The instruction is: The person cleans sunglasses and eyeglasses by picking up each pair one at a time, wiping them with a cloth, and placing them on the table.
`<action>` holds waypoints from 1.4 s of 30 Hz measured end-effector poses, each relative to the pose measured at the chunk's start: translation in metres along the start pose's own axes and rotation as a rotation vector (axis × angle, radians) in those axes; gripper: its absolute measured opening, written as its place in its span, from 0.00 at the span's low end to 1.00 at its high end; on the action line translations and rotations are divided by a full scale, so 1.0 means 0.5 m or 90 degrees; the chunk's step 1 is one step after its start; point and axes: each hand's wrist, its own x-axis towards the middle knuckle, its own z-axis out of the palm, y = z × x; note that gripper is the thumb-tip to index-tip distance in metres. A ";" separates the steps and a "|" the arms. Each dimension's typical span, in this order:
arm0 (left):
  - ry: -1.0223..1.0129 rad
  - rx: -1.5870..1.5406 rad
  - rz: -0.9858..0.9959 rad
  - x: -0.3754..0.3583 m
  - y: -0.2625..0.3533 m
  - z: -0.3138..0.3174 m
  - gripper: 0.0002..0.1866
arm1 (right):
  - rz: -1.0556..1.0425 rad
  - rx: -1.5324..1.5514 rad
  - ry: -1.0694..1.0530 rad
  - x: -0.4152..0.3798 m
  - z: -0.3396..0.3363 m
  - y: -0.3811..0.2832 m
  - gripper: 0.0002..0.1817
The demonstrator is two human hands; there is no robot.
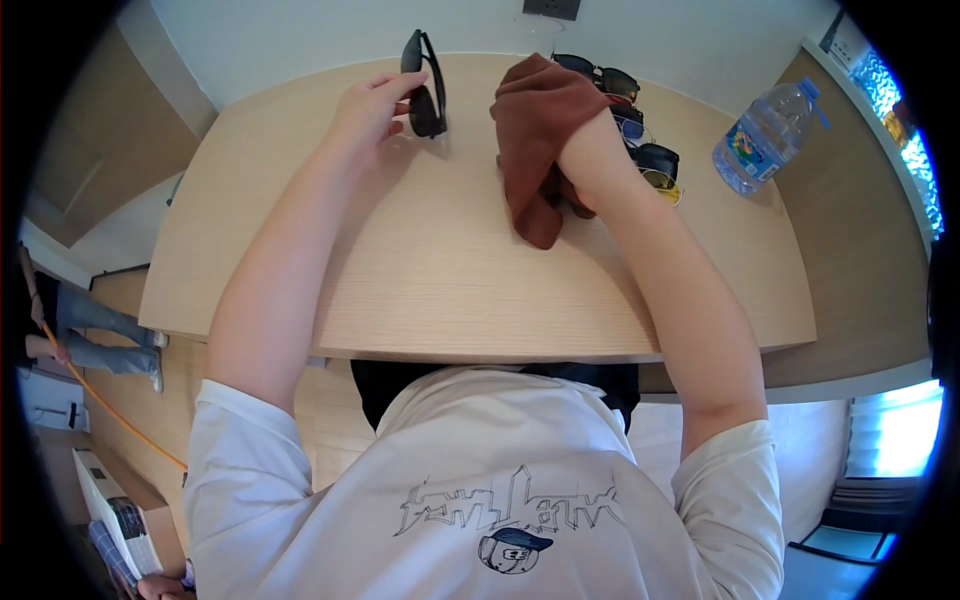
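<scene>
My left hand [372,108] holds a pair of black sunglasses [424,82] by one arm, upright just above the light wooden table [420,270] at its far middle. My right hand [582,160] is wrapped in a reddish-brown cloth [535,130] that hangs down onto the tabletop. Just right of that hand, a row of other sunglasses [640,130] lies along the far right part of the table, partly hidden by the cloth and my wrist.
A clear plastic water bottle [765,145] with a blue label lies on the table's far right. A white wall with a socket [551,8] runs behind the table. Another person's legs [95,335] show at the left, on the floor side.
</scene>
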 end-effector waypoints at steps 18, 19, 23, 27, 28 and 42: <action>0.006 0.410 0.054 0.039 0.009 -0.035 0.14 | 0.150 0.293 -0.012 -0.035 -0.023 -0.077 0.04; 0.010 0.420 0.053 0.041 0.013 -0.037 0.14 | 0.150 0.294 -0.011 -0.033 -0.022 -0.076 0.04; -0.064 0.509 0.128 0.076 -0.001 -0.074 0.13 | 0.048 0.215 0.013 -0.036 -0.013 -0.083 0.04; -0.201 0.734 0.430 0.047 0.010 -0.081 0.15 | -0.197 0.153 -0.037 -0.005 -0.014 -0.022 0.06; -0.200 0.749 0.416 0.048 0.015 -0.082 0.15 | -0.197 0.152 -0.037 -0.003 -0.012 -0.012 0.06; 0.074 0.735 0.325 0.181 -0.021 -0.085 0.10 | -0.171 0.106 -0.114 -0.020 0.034 -0.042 0.14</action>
